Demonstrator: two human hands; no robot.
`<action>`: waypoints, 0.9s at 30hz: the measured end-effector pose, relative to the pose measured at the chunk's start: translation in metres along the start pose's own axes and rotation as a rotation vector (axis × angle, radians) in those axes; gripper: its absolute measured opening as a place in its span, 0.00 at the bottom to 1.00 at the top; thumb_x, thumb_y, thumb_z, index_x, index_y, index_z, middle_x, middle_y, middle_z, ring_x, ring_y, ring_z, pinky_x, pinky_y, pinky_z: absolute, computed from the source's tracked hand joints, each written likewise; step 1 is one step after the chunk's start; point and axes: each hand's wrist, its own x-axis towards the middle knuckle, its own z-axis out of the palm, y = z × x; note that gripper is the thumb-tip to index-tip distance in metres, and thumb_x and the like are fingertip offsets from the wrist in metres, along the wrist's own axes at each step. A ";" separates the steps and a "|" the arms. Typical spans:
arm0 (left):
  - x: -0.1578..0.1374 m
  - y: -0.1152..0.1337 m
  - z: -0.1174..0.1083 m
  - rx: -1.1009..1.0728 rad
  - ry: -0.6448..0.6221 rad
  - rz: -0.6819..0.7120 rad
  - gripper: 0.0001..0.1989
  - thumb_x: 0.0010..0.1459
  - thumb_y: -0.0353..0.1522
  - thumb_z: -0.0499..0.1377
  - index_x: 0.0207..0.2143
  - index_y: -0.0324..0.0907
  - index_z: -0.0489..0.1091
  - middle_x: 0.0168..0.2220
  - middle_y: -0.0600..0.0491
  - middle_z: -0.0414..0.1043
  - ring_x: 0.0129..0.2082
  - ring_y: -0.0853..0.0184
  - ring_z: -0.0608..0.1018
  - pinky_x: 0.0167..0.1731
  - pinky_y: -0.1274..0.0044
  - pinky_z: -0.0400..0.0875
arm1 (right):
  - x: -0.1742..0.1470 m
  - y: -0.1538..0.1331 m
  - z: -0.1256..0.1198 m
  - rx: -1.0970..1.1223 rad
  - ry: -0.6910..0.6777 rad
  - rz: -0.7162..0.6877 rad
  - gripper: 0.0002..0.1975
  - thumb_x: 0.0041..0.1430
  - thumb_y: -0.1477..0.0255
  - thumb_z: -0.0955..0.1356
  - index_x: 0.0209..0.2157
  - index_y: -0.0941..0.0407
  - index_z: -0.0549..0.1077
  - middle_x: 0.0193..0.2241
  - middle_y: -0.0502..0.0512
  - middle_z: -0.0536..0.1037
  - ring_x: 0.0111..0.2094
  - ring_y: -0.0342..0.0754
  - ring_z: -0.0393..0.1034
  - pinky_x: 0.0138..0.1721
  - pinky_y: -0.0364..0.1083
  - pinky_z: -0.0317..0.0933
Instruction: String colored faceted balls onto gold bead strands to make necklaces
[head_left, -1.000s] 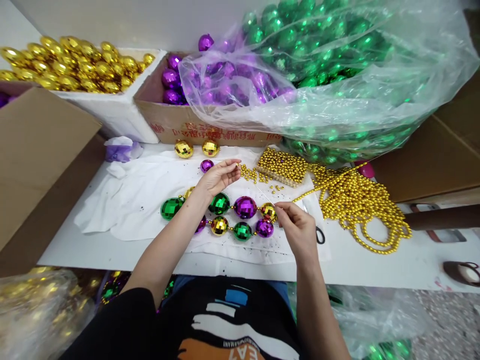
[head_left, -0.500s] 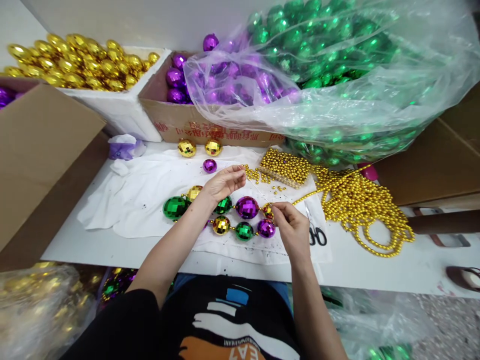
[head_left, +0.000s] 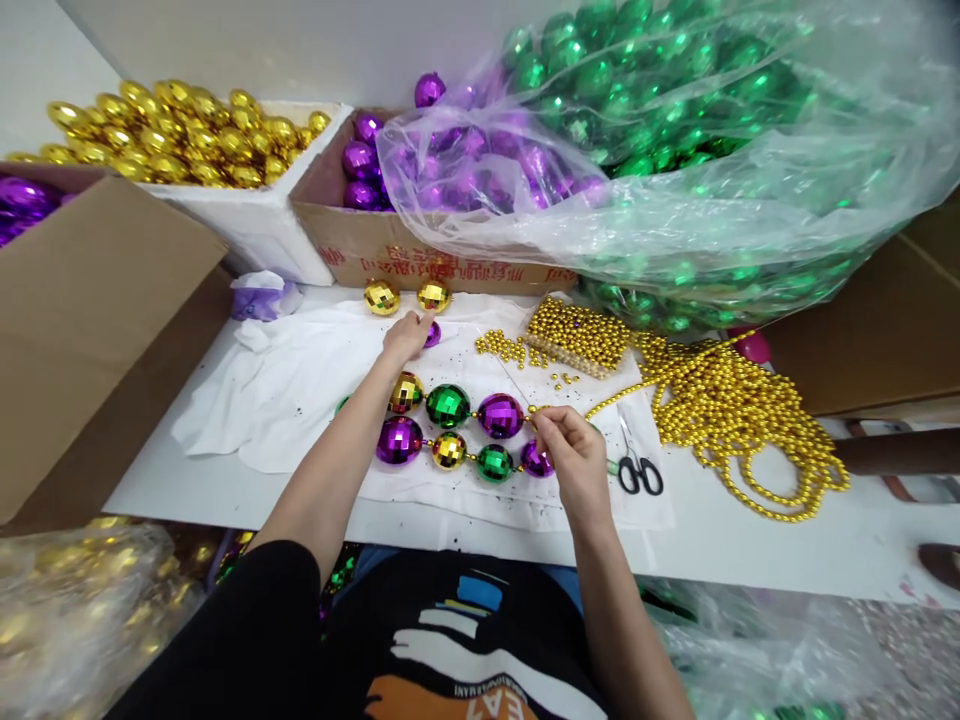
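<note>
My left hand (head_left: 407, 337) reaches to the back of the white cloth, its fingers closed around a small purple faceted bead (head_left: 433, 334), which they partly cover. My right hand (head_left: 574, 445) pinches a thin string (head_left: 516, 381) near the right end of a bead strand. On that strand, large faceted beads lie in two rows: a purple bead (head_left: 501, 415), a green bead (head_left: 448, 405) and a gold bead (head_left: 449, 450) among them, with tiny gold beads between. My left forearm hides the strand's left end. Black-handled scissors (head_left: 640, 474) lie right of my right hand.
Two gold faceted beads (head_left: 382, 296) stand behind my left hand. A clear tray of small gold beads (head_left: 577, 335) and a heap of gold bead chain (head_left: 739, 420) lie to the right. Behind are a foam box (head_left: 300, 195), a carton (head_left: 450, 262) and a bag of green balls (head_left: 675, 225).
My left hand has let go of the string and moved left and back to the small purple bead. My right hand keeps its pinch. The view has shifted slightly, showing more of the scissors.
</note>
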 end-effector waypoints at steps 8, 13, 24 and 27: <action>-0.014 0.007 0.003 -0.302 -0.151 -0.099 0.08 0.53 0.31 0.64 0.32 0.41 0.68 0.28 0.53 0.72 0.26 0.67 0.75 0.31 0.74 0.70 | -0.005 0.003 0.008 -0.076 -0.054 -0.030 0.10 0.59 0.63 0.67 0.30 0.56 0.71 0.18 0.44 0.65 0.21 0.40 0.58 0.23 0.41 0.52; -0.047 0.015 -0.011 -0.757 -0.321 -0.009 0.11 0.51 0.30 0.65 0.39 0.42 0.70 0.34 0.54 0.76 0.31 0.71 0.78 0.35 0.77 0.73 | -0.009 0.004 0.011 -0.128 -0.055 -0.053 0.11 0.60 0.62 0.67 0.31 0.56 0.71 0.19 0.45 0.64 0.22 0.41 0.58 0.24 0.41 0.52; -0.082 0.016 -0.001 -1.100 -0.389 -0.029 0.06 0.52 0.26 0.65 0.34 0.38 0.73 0.32 0.53 0.79 0.31 0.72 0.78 0.33 0.80 0.73 | -0.017 0.003 0.014 -0.222 -0.038 -0.095 0.11 0.61 0.63 0.66 0.31 0.56 0.71 0.21 0.46 0.64 0.23 0.41 0.56 0.24 0.41 0.51; -0.086 0.014 -0.001 -1.088 -0.399 -0.014 0.08 0.50 0.26 0.66 0.35 0.38 0.73 0.33 0.53 0.79 0.33 0.72 0.78 0.36 0.80 0.72 | -0.018 0.004 0.014 -0.215 -0.028 -0.086 0.12 0.60 0.62 0.66 0.31 0.56 0.72 0.21 0.46 0.64 0.23 0.41 0.56 0.24 0.41 0.51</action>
